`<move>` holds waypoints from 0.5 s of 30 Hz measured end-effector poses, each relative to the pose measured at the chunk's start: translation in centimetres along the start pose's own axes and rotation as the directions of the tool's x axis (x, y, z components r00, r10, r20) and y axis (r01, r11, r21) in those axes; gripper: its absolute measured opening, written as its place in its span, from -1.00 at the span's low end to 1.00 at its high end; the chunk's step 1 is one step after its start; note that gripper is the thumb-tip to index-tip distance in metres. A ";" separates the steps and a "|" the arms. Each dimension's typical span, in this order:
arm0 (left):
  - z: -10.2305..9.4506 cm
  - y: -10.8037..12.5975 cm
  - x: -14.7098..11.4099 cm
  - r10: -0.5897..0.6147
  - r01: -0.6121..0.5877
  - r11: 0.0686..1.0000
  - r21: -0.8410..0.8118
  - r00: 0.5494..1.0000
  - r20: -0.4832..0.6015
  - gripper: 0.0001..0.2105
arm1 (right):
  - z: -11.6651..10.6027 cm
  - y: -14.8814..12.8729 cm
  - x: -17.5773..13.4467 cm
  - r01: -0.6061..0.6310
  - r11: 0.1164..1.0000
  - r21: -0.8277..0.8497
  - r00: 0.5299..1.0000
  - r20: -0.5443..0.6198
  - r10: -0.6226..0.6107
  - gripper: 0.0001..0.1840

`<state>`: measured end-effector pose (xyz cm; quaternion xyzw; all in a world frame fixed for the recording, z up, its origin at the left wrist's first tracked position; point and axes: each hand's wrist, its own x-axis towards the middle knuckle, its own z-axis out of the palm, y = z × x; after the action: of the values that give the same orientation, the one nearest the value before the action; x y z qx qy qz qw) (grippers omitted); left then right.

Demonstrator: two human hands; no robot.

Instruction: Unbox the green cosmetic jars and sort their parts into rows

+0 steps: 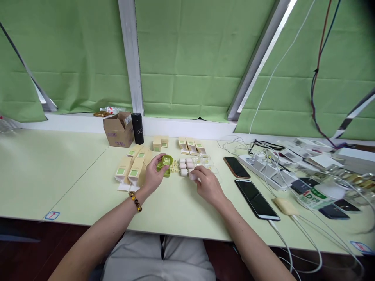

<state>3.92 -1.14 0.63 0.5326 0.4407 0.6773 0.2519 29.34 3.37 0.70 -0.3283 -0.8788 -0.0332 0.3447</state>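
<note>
Two phones (257, 199) lie near the right hand (208, 185)

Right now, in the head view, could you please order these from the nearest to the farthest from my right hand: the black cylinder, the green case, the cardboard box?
1. Green case: left of your right hand, at your left hand.
2. Black cylinder: farther left, near the back of the table.
3. Cardboard box: just left of the cylinder.
</note>
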 end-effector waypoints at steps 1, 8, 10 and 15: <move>0.0 0.0 0.0 0.003 -0.003 1.000 0.002 1.000 -0.001 -0.53 | 0.1 0.0 0.0 0.009 0.999 -0.040 1.000 0.018 -0.008 -0.63; 0.1 0.1 0.0 0.009 -0.009 1.000 0.009 1.000 0.001 -0.54 | 0.5 0.2 0.0 0.042 0.989 -0.144 0.995 0.090 -0.030 -0.62; 0.1 0.2 -0.1 0.006 -0.006 1.000 0.011 1.000 0.000 -0.54 | 0.7 0.4 -0.1 0.041 0.988 -0.146 0.994 0.110 -0.025 -0.63; 0.1 0.5 -0.3 -0.006 0.006 1.000 0.018 1.000 0.003 -0.53 | 0.7 0.3 -0.1 0.010 0.992 -0.128 0.990 0.139 0.008 -0.56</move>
<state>4.16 -1.60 0.92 0.5345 0.4481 0.6717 0.2497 29.17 3.80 0.08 -0.3509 -0.8969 -0.0670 0.2608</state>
